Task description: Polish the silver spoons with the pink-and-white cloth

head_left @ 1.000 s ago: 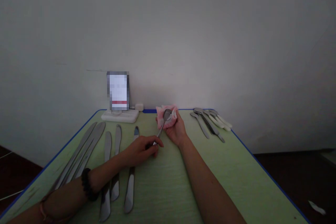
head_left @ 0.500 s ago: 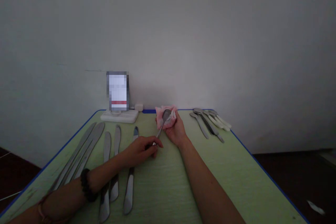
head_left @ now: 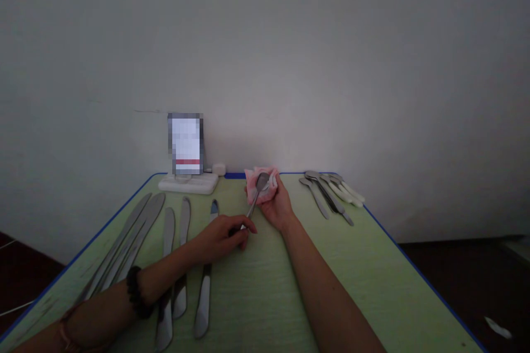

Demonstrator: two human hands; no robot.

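My left hand [head_left: 226, 236] is closed round the handle of a metal spoon [head_left: 261, 182], whose bowl points away from me. Behind the bowl, my right hand [head_left: 278, 207] holds a crumpled pink cloth [head_left: 252, 186] in its palm, and the bowl lies against it. Under and beside my left forearm are several table knives, among them one knife [head_left: 202, 303] just below the left hand and another [head_left: 169, 226] further left. To the right of my right hand lies a group of spoons [head_left: 317, 198], some with white handles [head_left: 345, 196].
A lit phone [head_left: 186, 143], its screen blurred, stands on a white base [head_left: 188, 183] at the back left, beside a small white plug [head_left: 219, 169]. The green table [head_left: 256, 298] has a blue edge and meets a pale wall [head_left: 265, 66].
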